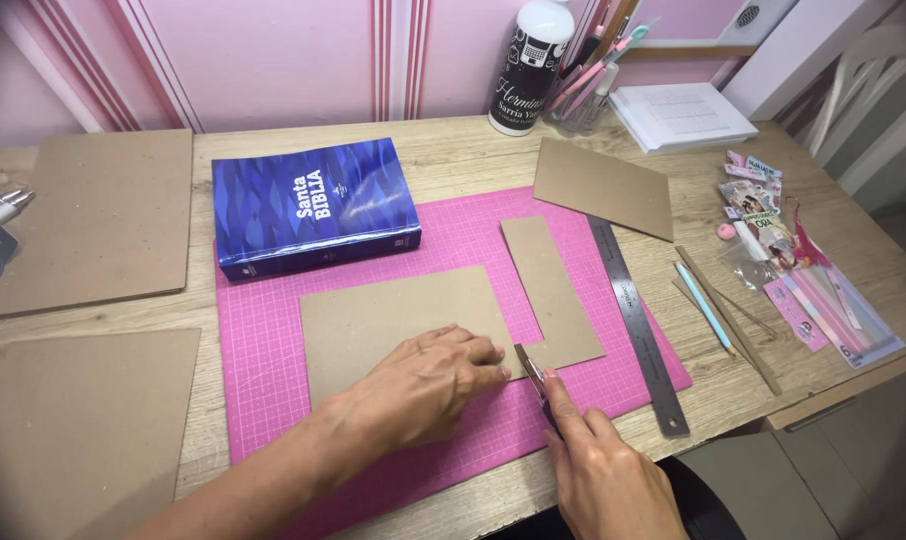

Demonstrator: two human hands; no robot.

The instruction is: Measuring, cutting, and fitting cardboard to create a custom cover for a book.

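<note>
Head-worn view, steeply down, close

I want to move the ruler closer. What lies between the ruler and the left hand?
In the head view, a narrow cardboard strip on the pink mat lies between the ruler and the left hand.

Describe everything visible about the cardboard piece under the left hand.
The cardboard piece is a flat, brown, roughly rectangular sheet of greyboard lying on the pink cutting mat. The left hand presses on its lower right part. At its right edge, the right hand holds a craft knife.
</note>
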